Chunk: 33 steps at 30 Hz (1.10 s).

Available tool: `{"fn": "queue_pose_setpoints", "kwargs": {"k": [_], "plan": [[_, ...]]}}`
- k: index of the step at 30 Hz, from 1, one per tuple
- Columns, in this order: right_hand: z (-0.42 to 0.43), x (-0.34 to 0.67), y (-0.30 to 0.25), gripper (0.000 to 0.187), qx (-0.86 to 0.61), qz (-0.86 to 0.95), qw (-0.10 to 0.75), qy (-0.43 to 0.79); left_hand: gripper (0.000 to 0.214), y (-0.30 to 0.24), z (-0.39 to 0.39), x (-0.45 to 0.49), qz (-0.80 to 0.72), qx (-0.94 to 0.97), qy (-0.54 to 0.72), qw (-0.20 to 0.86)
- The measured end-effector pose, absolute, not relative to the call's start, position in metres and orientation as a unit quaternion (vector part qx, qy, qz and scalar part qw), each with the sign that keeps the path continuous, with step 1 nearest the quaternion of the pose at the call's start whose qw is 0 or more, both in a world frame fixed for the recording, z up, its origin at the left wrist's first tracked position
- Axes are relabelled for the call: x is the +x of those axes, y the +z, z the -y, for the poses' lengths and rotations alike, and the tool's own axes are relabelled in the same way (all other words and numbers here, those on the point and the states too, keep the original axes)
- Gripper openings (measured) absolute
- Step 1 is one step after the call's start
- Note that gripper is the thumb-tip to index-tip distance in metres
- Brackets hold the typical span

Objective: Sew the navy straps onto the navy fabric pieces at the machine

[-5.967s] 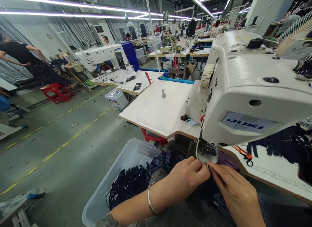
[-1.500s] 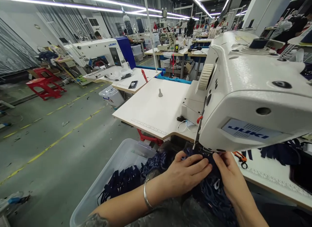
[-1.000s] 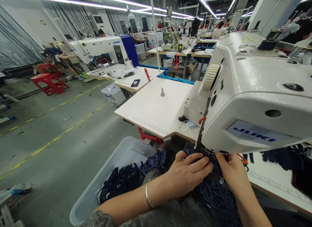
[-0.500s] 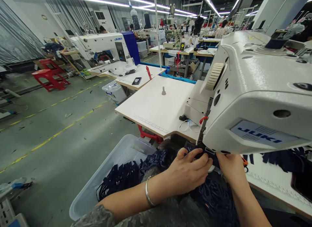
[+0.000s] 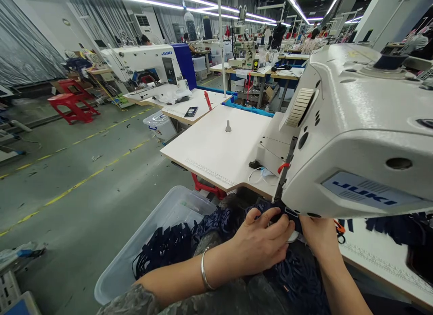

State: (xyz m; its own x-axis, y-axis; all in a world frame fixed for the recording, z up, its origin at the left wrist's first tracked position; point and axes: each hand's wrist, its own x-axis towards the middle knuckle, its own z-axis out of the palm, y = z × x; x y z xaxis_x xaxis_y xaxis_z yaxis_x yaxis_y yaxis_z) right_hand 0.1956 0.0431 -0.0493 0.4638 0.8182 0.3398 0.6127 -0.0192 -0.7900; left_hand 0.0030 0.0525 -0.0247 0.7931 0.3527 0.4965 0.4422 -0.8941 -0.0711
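My left hand (image 5: 262, 238), with a silver bangle at the wrist, has its fingers bent over a navy strap (image 5: 296, 220) at the near end of the white sewing machine (image 5: 358, 125). A small metal buckle (image 5: 291, 211) shows on the strap beside the left fingertips. On the strap's other side, my right hand (image 5: 320, 236) grips it, its fingertips partly hidden under the machine head. The needle area is out of sight. Below both hands, a heap of navy straps (image 5: 297, 274) lies across my lap.
A clear plastic bin (image 5: 135, 243) with navy straps stands at my left. The white worktable (image 5: 216, 143) carries a grey peg (image 5: 228, 126) and a face mask (image 5: 265, 172). Orange-handled snips (image 5: 339, 229) lie by my right hand. Red stools (image 5: 72, 106) stand farther left.
The camera view has shifted slightly. Both hands keep nearly the same place on the strap, and the buckle shows a little more clearly.
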Motion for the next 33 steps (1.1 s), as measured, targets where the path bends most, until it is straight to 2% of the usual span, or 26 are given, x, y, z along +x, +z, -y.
{"fn": "queue_pose_setpoints", "kwargs": {"k": [12,20,24,28,33], "plan": [[-0.048,0.207,-0.062,0.026,-0.687,0.580,0.438,0.011,0.037,-0.023,-0.050,0.002,0.220,-0.941,-0.237,0.101],[-0.049,0.213,-0.067,0.028,-0.671,0.650,0.356,-0.034,0.036,-0.020,-0.049,-0.001,0.242,-0.938,-0.236,0.073],[-0.050,0.212,-0.065,0.028,-0.674,0.642,0.363,-0.033,0.037,-0.018,-0.049,-0.002,0.245,-0.940,-0.232,0.059],[-0.052,0.210,-0.065,0.027,-0.682,0.609,0.404,-0.014,0.036,-0.017,-0.049,0.000,0.243,-0.941,-0.229,0.049],[-0.048,0.203,-0.062,0.034,-0.706,0.560,0.434,0.010,0.037,-0.019,-0.048,0.002,0.237,-0.942,-0.234,0.051]]}}
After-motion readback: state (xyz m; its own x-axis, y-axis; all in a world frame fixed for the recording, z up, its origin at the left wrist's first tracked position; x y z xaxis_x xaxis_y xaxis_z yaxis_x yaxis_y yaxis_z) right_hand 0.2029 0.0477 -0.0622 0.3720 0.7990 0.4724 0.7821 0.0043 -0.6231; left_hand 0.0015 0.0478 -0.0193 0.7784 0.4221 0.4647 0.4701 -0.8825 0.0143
